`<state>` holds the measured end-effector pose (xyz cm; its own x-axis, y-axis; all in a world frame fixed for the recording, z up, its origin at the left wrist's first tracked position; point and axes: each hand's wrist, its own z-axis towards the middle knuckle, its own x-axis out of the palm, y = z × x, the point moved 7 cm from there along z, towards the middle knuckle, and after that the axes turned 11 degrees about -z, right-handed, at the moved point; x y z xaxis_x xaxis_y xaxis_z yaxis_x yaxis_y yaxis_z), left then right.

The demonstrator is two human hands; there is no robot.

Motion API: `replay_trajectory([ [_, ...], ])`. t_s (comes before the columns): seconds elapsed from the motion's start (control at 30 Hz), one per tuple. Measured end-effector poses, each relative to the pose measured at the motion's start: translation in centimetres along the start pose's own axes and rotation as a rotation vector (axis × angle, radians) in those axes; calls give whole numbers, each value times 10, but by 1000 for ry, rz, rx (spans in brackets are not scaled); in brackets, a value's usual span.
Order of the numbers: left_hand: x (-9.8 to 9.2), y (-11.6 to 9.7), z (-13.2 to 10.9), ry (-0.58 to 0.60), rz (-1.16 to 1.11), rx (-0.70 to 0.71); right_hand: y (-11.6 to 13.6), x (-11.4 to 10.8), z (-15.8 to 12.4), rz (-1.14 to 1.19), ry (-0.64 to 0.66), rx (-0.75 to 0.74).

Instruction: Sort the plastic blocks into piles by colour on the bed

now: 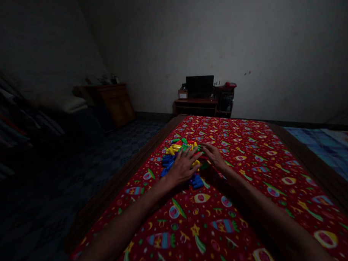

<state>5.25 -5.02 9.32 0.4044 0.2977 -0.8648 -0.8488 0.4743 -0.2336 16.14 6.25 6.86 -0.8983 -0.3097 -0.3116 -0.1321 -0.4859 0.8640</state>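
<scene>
A heap of small plastic toy pieces in blue, yellow, green and red lies on a red patterned cloth (222,197). My left hand (184,166) rests over the heap with its fingers spread, covering part of it. Blue pieces (167,161) show to its left, and another blue piece (198,182) lies just below it. Yellow pieces (173,149) and green pieces (184,140) sit beyond the fingers. At the heap's right edge is my right hand (215,156), fingers stretched toward the pieces and apart. Neither hand appears to grip a piece.
The cloth covers a bed-like surface with a brown border (119,189). Against the far wall stand a desk (196,101) with a dark monitor (200,86) and a wooden cabinet (117,102). Hanging clothes (8,121) are at the left, a blue checked cloth (314,148) at the right.
</scene>
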Motion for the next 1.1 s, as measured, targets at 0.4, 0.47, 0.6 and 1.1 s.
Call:
replay_trajectory([
  [0.4,14,11,21,41,-40,-104,-3,-27,-24,70,80,141],
  [0.47,7,9,17,39,-69,-116,-2,-35,-36,-114,84,87],
  [0.6,-15,8,-16,-15,-15,-144,12,-19,-79,-438,239,-155],
  [1.1,-4,36,-50,70,79,-213,21,34,-67,-693,201,-501],
])
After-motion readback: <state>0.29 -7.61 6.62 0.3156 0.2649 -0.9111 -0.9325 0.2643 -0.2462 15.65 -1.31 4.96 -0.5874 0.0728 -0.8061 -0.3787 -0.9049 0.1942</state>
